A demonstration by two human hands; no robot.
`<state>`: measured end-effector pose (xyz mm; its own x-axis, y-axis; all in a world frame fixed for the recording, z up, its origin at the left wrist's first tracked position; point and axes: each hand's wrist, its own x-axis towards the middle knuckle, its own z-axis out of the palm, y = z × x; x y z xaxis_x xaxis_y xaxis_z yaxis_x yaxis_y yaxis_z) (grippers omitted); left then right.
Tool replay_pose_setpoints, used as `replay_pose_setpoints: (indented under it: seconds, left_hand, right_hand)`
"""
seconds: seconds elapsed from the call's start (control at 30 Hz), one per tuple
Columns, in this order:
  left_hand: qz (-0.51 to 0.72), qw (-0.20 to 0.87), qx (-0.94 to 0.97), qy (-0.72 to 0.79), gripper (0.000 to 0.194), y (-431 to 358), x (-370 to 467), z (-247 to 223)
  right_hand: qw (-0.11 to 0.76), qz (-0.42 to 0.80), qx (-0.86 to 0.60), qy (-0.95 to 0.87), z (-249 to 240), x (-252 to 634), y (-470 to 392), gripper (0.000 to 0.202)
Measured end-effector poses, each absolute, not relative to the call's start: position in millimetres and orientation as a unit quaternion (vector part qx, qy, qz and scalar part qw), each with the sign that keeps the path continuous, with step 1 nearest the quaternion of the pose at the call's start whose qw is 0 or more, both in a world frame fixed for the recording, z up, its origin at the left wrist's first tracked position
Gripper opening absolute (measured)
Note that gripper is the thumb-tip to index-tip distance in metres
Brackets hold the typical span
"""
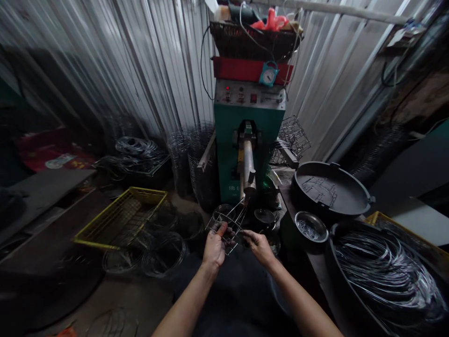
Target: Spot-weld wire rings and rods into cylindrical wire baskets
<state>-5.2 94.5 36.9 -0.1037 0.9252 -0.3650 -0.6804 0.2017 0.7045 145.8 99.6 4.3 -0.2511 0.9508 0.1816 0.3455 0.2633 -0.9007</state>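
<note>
My left hand (pixel 216 245) is closed around a small metal wire frame (pixel 228 217), its thumb lying along the near side. The frame is tilted, and its far end reaches the electrode tip of a green spot welding machine (pixel 228 131); whether they touch, I cannot tell. At the frame's right side, my right hand (pixel 257 243) has its fingers pinched together. What sits between those fingers is too small to make out. Just above the frame comes the machine's thick metal arm (pixel 249 161).
A metal bowl of small wire pieces (pixel 310 227) stands right of my hands, beside a round black pan (pixel 336 192) and a big tub of wire rings (pixel 386 267). To the left are a yellow crate (pixel 121 217) and stacked wire rings (pixel 164 252). A corrugated metal wall (pixel 168 61) stands behind.
</note>
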Motion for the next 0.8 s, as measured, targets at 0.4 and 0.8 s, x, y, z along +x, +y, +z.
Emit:
replay_pose_setpoints:
  seconds: [0.4,0.8]
  left_hand:
    - [0.580,0.659,0.173,0.447,0.036,116,-28,33]
    - [0.610,0.633,0.212,0.427,0.037,98,-23,30]
  right_hand:
    - [0.414,0.353,-0.483,-0.686,-1,120,96,0.027]
    - [0.418,0.375,-0.446,-0.697,-6,126,91,0.029]
